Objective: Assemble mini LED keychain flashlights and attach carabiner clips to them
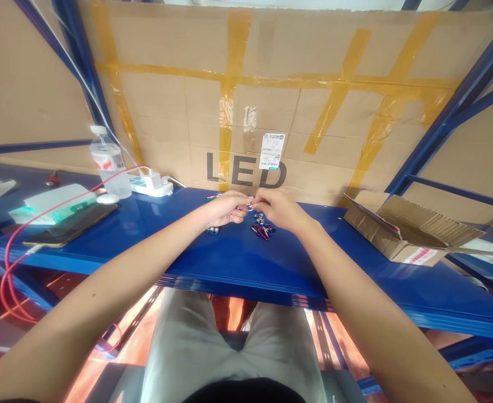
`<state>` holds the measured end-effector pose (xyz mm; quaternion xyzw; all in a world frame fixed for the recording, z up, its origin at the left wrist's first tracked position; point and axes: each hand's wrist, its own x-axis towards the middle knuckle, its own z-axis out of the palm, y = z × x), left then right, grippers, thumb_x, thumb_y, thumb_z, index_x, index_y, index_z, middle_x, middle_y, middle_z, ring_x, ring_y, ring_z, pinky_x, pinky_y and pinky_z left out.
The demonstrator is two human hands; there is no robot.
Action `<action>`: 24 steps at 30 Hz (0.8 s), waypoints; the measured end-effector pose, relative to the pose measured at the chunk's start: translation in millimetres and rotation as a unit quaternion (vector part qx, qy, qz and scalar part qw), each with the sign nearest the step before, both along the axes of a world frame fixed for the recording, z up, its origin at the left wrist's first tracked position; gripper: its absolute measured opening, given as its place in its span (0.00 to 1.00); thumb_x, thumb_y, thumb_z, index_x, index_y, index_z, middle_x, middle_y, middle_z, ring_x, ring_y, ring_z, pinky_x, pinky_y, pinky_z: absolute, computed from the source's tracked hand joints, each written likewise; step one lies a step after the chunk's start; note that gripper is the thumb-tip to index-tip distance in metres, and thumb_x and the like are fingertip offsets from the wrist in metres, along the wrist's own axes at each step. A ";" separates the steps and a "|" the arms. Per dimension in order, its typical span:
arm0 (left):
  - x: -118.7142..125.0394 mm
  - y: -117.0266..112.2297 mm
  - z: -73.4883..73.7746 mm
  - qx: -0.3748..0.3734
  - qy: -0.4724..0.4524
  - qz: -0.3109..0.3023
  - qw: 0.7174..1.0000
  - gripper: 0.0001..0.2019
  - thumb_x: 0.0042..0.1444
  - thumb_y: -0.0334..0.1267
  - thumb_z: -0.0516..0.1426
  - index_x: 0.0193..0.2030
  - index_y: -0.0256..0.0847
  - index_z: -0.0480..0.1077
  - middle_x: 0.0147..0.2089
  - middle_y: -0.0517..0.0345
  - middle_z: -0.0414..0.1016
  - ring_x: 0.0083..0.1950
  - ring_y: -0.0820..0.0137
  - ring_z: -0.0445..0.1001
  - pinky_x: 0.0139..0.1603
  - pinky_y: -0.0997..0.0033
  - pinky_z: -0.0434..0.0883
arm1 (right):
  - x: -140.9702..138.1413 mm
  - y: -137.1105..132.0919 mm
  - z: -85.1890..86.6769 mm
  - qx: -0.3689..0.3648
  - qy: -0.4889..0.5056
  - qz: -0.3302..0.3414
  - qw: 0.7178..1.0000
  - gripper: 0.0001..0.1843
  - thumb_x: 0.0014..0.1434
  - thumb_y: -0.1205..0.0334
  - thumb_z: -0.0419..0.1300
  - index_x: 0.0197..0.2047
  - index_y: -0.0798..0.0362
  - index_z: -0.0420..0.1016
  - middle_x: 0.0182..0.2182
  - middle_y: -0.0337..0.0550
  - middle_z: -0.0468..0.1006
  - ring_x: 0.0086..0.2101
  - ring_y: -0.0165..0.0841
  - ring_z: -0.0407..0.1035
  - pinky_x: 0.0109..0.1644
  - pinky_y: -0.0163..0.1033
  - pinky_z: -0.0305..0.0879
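Two grips closed: your left hand [225, 209] and right hand [278, 210] both pinched one small ring [249, 207] above coloured clips [262, 230].

Blue shelf [238, 263], purple clips [261, 230], brown cardboard [179, 101] with yellow tape [229, 73]

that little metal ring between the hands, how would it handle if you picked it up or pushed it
The metal ring looks thin and shiny, so it is probably stiff, very light and slippery; the left hand and right hand just pinch it. On edge on the smooth blue shelf it might roll.
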<state>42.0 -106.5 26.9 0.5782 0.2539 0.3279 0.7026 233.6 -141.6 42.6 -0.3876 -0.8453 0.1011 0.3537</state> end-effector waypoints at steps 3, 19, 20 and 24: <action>-2.2 0.6 0.1 0.005 -0.002 -0.018 1.000 0.11 0.60 0.35 0.64 0.30 0.32 0.69 0.23 0.66 0.54 0.19 0.85 0.50 0.18 0.82 0.49 | 1.0 2.4 -1.1 -0.066 0.052 0.017 0.996 0.05 0.59 0.66 0.60 0.30 0.51 0.72 0.26 0.40 0.78 0.28 0.32 0.70 0.32 0.37 0.63; -3.2 8.2 -4.6 -0.032 -0.130 0.011 0.991 0.14 0.65 0.35 0.59 0.30 0.37 0.61 0.24 0.68 0.52 0.19 0.82 0.50 0.18 0.82 0.51 | 21.9 7.5 12.6 -0.227 0.202 0.009 0.953 0.10 0.58 0.64 0.66 0.43 0.50 0.71 0.27 0.37 0.77 0.22 0.25 0.65 0.20 0.28 0.54; -4.5 10.0 -4.8 -0.030 -0.131 0.018 0.991 0.14 0.65 0.35 0.59 0.30 0.37 0.61 0.24 0.68 0.52 0.19 0.82 0.50 0.18 0.82 0.52 | 27.7 9.7 12.8 -0.231 0.184 -0.024 0.955 0.08 0.57 0.65 0.66 0.41 0.52 0.72 0.26 0.38 0.77 0.22 0.25 0.66 0.20 0.29 0.55; -8.2 15.1 -5.8 -0.016 -0.116 0.045 0.992 0.14 0.65 0.36 0.59 0.29 0.37 0.61 0.24 0.67 0.54 0.19 0.82 0.51 0.18 0.82 0.53 | 42.5 17.7 5.0 -0.350 0.057 -0.057 0.933 0.11 0.50 0.65 0.71 0.32 0.55 0.71 0.25 0.47 0.81 0.22 0.32 0.72 0.18 0.32 0.58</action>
